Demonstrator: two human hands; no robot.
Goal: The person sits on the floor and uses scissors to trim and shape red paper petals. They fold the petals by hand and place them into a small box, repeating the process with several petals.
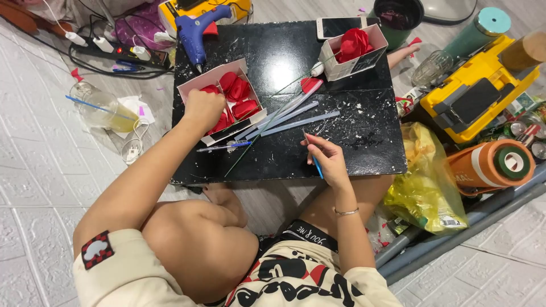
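Near the lower middle of the frame, the right hand [328, 158] hovers over the black table [364, 142], its grip pinched on a thin blue stick [316, 165]. Left of centre, the left hand [203, 108] is curled into a white box [196, 85] of red petals [239, 91]; what its grip holds cannot be told. Between both hands lie pale glue sticks [296, 116] and a green stem [259, 133]. Farther up sit 1 blue glue gun [196, 28], a second box with a red flower [354, 44], and a phone [338, 25].

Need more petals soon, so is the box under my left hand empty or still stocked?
Still stocked: the box holds several red petals, with the left hand reaching into it.
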